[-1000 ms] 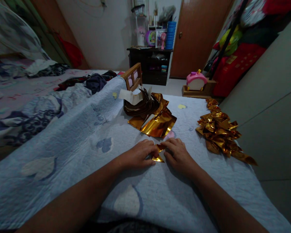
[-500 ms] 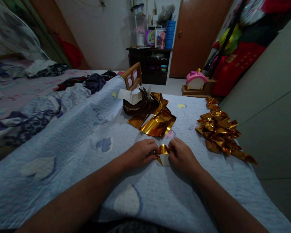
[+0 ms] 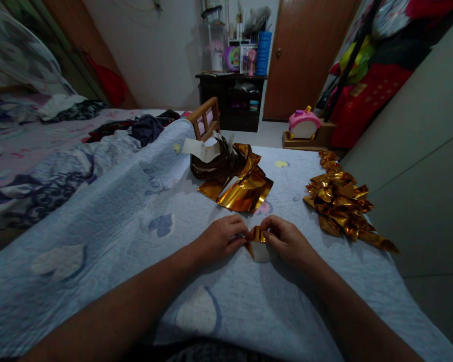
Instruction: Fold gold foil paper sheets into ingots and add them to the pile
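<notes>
A sheet of gold foil paper, pale on its back, lies on the bed cover in front of me with its far edge curled over to show gold. My left hand pinches its left corner between thumb and fingers. My right hand grips the curled gold edge close to the middle, thumb and index finger pressed on it. Beyond my hands sits a loose stack of gold foil paper, fanned out, with some pale backs turned up. To the right lies a heap of folded gold foil pieces.
The light blue quilted cover rises in a ridge on the left, beside a second bed with rumpled bedding. A wooden rail stands behind the stack. Farther off are a dark cabinet and a pink toy.
My right hand has shifted its fingers on the curled edge, uncovering more of the sheet's pale right side. My left hand has stayed at its corner.
</notes>
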Demonstrator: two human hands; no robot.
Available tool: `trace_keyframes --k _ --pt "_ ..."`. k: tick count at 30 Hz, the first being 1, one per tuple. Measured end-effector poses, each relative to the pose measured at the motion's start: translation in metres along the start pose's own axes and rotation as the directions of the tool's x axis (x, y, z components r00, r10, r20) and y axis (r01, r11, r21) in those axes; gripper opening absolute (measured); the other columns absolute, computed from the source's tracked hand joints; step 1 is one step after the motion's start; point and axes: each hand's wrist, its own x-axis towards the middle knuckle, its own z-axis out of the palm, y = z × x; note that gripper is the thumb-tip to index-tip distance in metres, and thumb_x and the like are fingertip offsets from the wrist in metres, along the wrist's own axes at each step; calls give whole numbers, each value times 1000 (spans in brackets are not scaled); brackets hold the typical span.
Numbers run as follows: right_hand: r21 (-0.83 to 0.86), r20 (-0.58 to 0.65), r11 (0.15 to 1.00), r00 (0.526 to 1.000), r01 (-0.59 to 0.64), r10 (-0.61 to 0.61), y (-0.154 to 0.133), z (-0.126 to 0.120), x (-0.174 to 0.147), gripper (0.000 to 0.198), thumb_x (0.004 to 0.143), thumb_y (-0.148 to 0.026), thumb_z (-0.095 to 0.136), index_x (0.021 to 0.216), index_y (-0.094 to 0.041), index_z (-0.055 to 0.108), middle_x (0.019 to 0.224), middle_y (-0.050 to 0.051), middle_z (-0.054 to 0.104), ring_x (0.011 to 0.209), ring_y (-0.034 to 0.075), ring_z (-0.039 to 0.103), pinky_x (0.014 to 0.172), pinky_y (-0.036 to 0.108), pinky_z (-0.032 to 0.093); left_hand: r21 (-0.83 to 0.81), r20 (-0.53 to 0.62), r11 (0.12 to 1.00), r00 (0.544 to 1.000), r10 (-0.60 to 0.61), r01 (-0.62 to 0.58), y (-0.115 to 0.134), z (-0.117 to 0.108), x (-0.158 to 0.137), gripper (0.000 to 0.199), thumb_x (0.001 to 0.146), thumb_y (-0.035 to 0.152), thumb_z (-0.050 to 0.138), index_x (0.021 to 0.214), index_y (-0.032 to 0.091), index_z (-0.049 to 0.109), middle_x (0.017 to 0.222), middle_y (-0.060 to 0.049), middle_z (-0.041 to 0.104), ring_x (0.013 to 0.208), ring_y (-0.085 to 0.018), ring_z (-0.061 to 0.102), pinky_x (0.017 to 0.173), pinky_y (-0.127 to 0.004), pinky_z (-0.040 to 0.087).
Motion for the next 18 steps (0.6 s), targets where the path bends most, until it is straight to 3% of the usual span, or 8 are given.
trace_keyframes --k 4,7,10,12,14,18 --pt "221 27 973 998 -66 62 2 -1 0 17 78 -25 58 95 -22 62 78 -1 60 71 17 57 63 28 44 -110 -27 994 1000 -12 9 1 -1 0 9 94 23 61 99 18 66 105 -8 64 101 -22 60 90 -35 48" --pt "317 29 936 988 -152 150 -3 0 0 22 78 -30 62 97 -21 64 79 -1 62 67 16 57 58 26 42 -320 -52 942 991 -125 102 1 2 0 16 89 24 67 104 18 65 106 -7 64 100 -21 61 90 -36 48" --pt "388 3 902 979 -191 206 -7 4 0 19 79 -34 64 93 -21 64 83 1 66 68 17 60 59 27 45 -668 18 719 971 -240 190 1 9 0 24 88 28 70 106 17 60 100 -5 65 90 -18 64 82 -33 51" --pt "419 -5 889 978 -185 207 -9 7 0 18 79 -35 65 91 -22 63 86 2 69 69 16 61 61 28 46 -802 57 559 958 -281 212 2 12 1 26 86 31 73 101 17 58 91 -3 65 81 -16 63 75 -29 50" --pt "415 -7 898 986 -146 164 -8 9 0 16 79 -33 65 89 -22 62 86 2 69 71 16 61 63 28 47 -835 51 505 945 -324 218 3 14 3 25 85 32 75 96 15 59 84 -1 64 75 -13 61 71 -27 48" --pt "299 3 953 998 -58 59 -4 8 0 12 81 -26 60 91 -21 63 78 0 65 70 16 59 65 28 47 -824 29 514 922 -386 241 5 13 5 20 85 28 71 97 14 63 85 -2 65 73 -13 60 69 -26 47"
